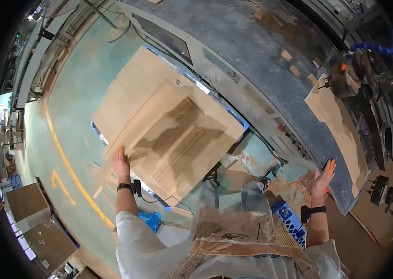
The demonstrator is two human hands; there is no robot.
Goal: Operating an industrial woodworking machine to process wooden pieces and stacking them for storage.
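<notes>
1. Boards: the stack of brown fibreboard panels [168, 125] lies flat on a blue-edged pallet [240, 122] standing on the green floor, just left of the grey machine bench [271, 69].
2. Your left hand [121, 162] rests at the near-left edge of the stack's top panel, fingers curled onto that edge; how firmly they grip you cannot tell from here.
3. Your right hand [322, 179] is spread open and flat against the near edge of the bench, holding nothing.
4. One panel [338, 128] already lies on the bench, at its right side, beneath the machine head [350, 74] with the blue hose.
5. Judging by this, one panel is at the machine, while the top panel of the stack is not yet lifted and the rest wait.
</notes>
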